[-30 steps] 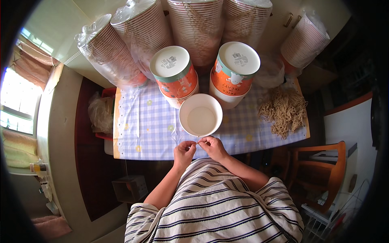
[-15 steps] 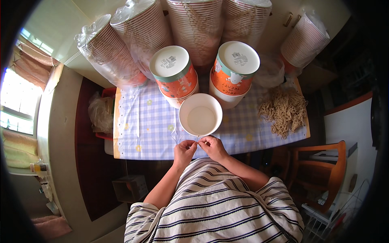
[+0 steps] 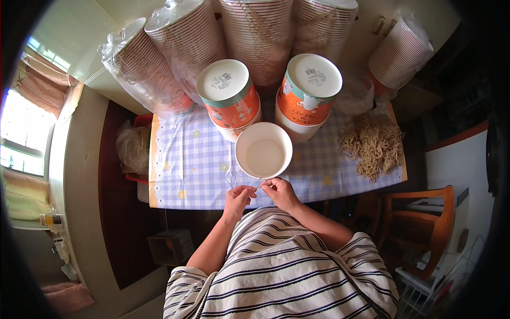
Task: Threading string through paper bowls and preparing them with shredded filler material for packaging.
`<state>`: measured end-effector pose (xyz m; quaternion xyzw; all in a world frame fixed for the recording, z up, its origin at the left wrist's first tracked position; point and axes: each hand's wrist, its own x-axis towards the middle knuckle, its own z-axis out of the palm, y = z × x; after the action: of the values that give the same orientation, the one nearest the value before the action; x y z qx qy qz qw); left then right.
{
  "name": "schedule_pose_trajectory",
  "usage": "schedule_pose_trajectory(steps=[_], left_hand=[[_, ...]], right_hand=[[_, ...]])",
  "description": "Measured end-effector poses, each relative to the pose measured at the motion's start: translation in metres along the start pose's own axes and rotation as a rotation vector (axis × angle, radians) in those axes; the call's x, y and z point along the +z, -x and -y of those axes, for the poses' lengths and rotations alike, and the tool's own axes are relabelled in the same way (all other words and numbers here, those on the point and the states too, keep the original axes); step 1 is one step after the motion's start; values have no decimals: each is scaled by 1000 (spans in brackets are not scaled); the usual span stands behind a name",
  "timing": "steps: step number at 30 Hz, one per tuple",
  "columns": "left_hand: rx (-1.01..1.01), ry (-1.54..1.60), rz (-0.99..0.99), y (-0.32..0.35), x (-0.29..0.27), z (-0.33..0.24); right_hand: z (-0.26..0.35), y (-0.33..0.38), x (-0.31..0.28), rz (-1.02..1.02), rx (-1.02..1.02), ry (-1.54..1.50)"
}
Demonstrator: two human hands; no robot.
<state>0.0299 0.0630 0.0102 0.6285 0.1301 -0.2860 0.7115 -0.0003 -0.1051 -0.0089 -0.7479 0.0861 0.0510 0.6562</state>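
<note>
A white paper bucket (image 3: 264, 153) stands mouth up near the table's front edge, its pale inside facing me. Just below its near rim, my left hand (image 3: 239, 200) pinches a thin string (image 3: 258, 187). My right hand (image 3: 280, 193) has its fingertips closed on the same string, close against the rim. A short stretch of string shows between the two hands. How it meets the bucket is too small to make out. To the right lies a tangled heap of beige strings (image 3: 372, 146).
Two stacks of upturned orange and green printed buckets, a left stack (image 3: 231, 103) and a right stack (image 3: 305, 101), stand behind. Tall plastic-wrapped bucket stacks (image 3: 257, 42) line the back. A checked cloth (image 3: 196, 159) covers the table; a wooden chair (image 3: 446, 223) is at right.
My left hand has drawn slightly left, away from my right hand, so more string shows between them. My right hand and the bucket have hardly moved.
</note>
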Motion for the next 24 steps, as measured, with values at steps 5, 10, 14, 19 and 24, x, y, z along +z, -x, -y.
schedule_pose_trajectory(steps=[5,10,14,19,24], left_hand=[[13,-31,10,0,2,2],[73,-58,20,-5,0,14],[69,-93,30,-6,-2,15],[81,-108,31,-3,1,15],[100,-91,37,-2,5,15]], right_hand=[[-3,-1,1,6,8,-7],[-3,0,1,-4,-5,9],[-1,0,2,-46,-70,34],[-1,0,3,-84,-130,61],[-2,-1,6,-122,-179,100]])
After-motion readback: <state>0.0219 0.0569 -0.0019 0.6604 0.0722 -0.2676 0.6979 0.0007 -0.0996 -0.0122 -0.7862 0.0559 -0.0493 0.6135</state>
